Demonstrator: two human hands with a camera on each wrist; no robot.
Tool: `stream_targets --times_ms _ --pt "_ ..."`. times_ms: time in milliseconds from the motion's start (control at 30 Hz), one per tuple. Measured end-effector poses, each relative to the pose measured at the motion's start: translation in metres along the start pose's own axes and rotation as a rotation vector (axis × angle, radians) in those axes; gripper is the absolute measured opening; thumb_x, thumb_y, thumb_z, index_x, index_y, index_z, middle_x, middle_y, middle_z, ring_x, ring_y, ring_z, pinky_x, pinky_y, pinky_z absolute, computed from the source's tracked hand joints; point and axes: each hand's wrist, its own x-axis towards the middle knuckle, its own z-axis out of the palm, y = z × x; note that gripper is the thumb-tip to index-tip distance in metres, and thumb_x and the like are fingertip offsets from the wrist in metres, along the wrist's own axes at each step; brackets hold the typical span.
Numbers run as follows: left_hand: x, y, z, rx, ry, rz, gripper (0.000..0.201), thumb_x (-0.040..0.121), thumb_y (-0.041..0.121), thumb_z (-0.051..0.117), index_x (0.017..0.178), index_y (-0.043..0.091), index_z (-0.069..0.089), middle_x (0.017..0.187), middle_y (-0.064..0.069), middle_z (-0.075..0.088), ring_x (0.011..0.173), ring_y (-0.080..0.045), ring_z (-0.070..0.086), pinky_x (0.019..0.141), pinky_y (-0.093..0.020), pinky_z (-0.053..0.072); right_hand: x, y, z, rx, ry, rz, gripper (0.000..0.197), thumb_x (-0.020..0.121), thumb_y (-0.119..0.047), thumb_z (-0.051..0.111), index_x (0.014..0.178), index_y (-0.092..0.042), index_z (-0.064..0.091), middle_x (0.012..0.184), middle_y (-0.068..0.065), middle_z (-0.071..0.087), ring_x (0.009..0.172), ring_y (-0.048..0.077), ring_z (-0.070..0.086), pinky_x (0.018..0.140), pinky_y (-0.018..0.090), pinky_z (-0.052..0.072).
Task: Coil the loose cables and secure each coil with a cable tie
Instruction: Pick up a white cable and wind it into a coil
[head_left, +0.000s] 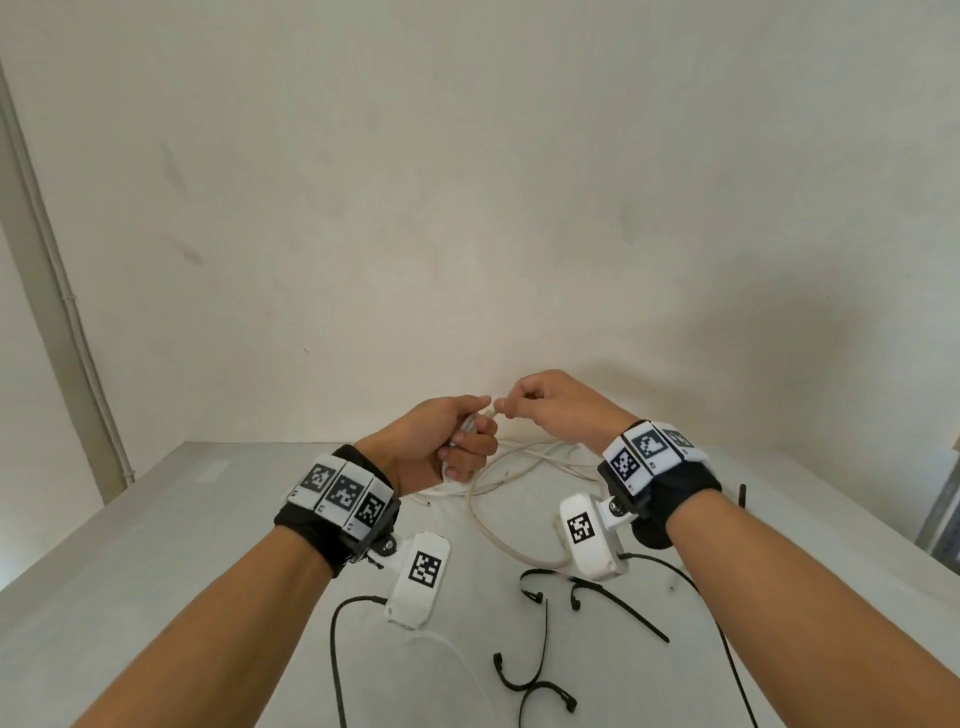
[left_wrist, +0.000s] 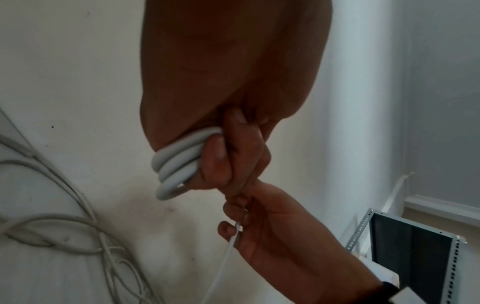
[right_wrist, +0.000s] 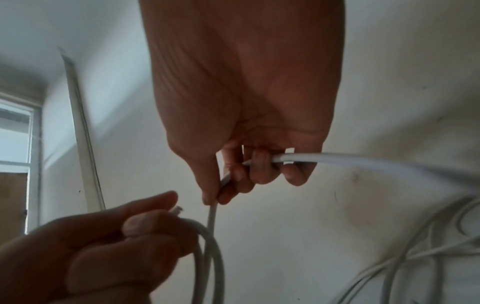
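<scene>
My left hand is raised above the table and grips a small coil of white cable, several turns bunched in the fist. Close to its right, my right hand pinches the same white cable between thumb and fingers; the strand runs through the curled fingers and off to the side. The rest of the white cable lies in loose loops on the table below both hands. Black cable ties lie on the table nearer to me.
The grey-white table stands against a pale wall. More loose white cables lie tangled by the wall. A metal rack frame stands off the table's right side. A long black tie lies at left.
</scene>
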Motion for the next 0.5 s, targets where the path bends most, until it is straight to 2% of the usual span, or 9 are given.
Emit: stream_targets --times_ms 67,100,233,300,367,433,500 --pt "0.004 0.0 0.003 0.025 0.047 0.009 0.052 0.107 0.048 0.029 0.067 0.021 0.046 0.052 0.009 0.026 0.038 -0.006 0.022 0.042 -0.023 0.021 -0.001 -0.003 0.003 0.053 0.025 0.035 0.03 0.099 -0.038 0.066 0.09 -0.011 0.075 0.079 0.004 0.052 0.069 0.016 0.044 0.064 0.029 0.036" --pt "0.005 0.0 0.006 0.051 0.073 0.01 0.053 0.107 0.053 0.027 0.068 0.021 0.044 0.053 0.008 0.026 0.039 -0.007 0.021 0.043 -0.024 0.02 -0.001 -0.005 0.004 0.103 0.039 0.049 0.031 0.101 -0.037 0.063 0.09 -0.011 0.075 0.079 0.003 0.054 0.069 0.016 0.046 0.065 0.029 0.038" --pt "0.016 -0.006 0.008 0.065 0.247 0.055 0.059 0.105 0.065 0.022 0.073 0.019 0.041 0.058 0.004 0.031 0.045 -0.012 0.024 0.048 -0.026 0.025 -0.004 -0.027 0.012 0.291 0.066 0.074 0.03 0.108 -0.026 0.05 0.091 -0.009 0.067 0.063 -0.01 0.051 0.053 0.006 0.042 0.049 0.02 0.035" --pt "0.022 -0.005 0.002 0.013 0.308 0.11 0.058 0.106 0.062 0.023 0.076 0.016 0.043 0.061 0.002 0.036 0.047 -0.013 0.029 0.051 -0.029 0.028 -0.011 -0.038 0.02 0.356 0.032 0.077 0.025 0.108 -0.019 0.047 0.088 -0.012 0.06 0.056 -0.011 0.049 0.046 0.005 0.039 0.044 0.02 0.032" --pt "0.023 0.0 -0.004 -0.052 0.351 0.174 0.054 0.109 0.052 0.026 0.079 0.012 0.048 0.063 -0.003 0.042 0.047 -0.016 0.038 0.05 -0.029 0.034 -0.019 -0.043 0.028 0.374 -0.016 0.065 0.024 0.106 -0.015 0.043 0.085 -0.014 0.056 0.055 -0.009 0.046 0.046 0.007 0.036 0.044 0.021 0.03" --pt "0.018 0.008 -0.008 -0.13 0.396 0.233 0.049 0.111 0.04 0.031 0.079 0.009 0.051 0.062 -0.007 0.05 0.05 -0.019 0.049 0.051 -0.03 0.042 -0.027 -0.042 0.035 0.405 -0.077 0.051 0.024 0.107 -0.018 0.042 0.087 -0.014 0.054 0.059 -0.006 0.043 0.049 0.009 0.032 0.046 0.023 0.028" --pt "0.012 0.015 -0.012 -0.297 0.378 0.265 0.043 0.111 0.032 0.034 0.076 0.011 0.049 0.068 -0.008 0.057 0.059 -0.022 0.061 0.061 -0.032 0.048 -0.036 -0.033 0.042 0.465 -0.16 0.051 0.024 0.109 -0.023 0.043 0.091 -0.014 0.056 0.064 -0.003 0.042 0.051 0.01 0.032 0.049 0.024 0.03"
